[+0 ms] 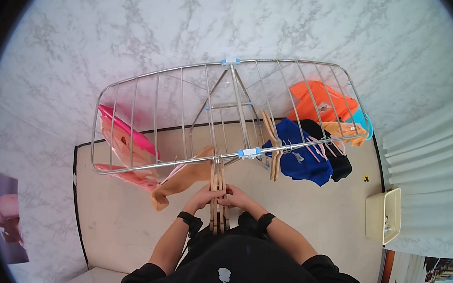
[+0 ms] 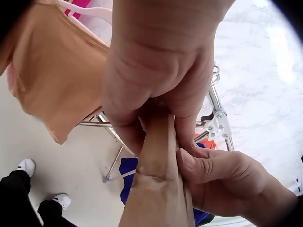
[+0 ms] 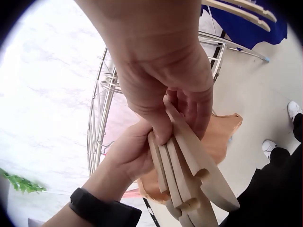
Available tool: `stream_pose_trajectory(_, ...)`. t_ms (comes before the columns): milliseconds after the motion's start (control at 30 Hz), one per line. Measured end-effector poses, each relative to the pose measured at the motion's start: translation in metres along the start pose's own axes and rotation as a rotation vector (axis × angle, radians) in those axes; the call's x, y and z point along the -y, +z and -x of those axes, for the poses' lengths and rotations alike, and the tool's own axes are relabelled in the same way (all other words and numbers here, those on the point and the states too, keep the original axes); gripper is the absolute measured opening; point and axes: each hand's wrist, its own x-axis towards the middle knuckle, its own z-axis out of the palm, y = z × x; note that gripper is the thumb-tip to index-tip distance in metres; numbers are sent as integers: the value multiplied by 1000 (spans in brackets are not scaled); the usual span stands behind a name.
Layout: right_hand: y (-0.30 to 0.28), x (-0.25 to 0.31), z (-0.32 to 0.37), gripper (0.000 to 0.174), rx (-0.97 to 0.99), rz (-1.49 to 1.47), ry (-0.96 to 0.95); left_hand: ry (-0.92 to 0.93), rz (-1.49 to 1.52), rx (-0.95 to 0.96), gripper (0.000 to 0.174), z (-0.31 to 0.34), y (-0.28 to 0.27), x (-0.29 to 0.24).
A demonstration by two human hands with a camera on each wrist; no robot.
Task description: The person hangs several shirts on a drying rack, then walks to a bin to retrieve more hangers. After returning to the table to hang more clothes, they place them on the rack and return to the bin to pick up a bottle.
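Note:
A bundle of several wooden hangers [image 1: 217,200] hangs from the front rail of a metal drying rack [image 1: 132,105]. My left hand [image 1: 206,197] grips the wooden hangers [image 2: 158,184] from the left, and my right hand [image 1: 233,197] pinches one hanger [image 3: 194,156] of the bundle from the right. The two hands touch each other in the wrist views. A tan garment [image 1: 182,181] hangs just left of the bundle.
Pink clothes [image 1: 123,142] hang at the rack's left end; blue [image 1: 299,154], black [image 1: 339,163] and orange [image 1: 323,101] garments hang on the right. A cream bin [image 1: 383,214] stands on the floor at right. A marble wall is behind the rack.

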Motion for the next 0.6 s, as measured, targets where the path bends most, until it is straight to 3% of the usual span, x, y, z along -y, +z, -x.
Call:
stream_pose_trajectory(333,14,19,23,60,-28,44,-4,-55,-103,-24,45,27,7,-19)
stream_pose_trajectory(400,12,17,26,60,-35,43,-27,27,-34,30,46,38,18,-33)
stream_pose_trajectory(533,10,11,21,59,-112,12,-43,46,-90,11,44,19,10,-17)
stream_pose_trajectory(600,4,-1,7,58,-127,1,5,-30,-28,37,42,6,7,-11)
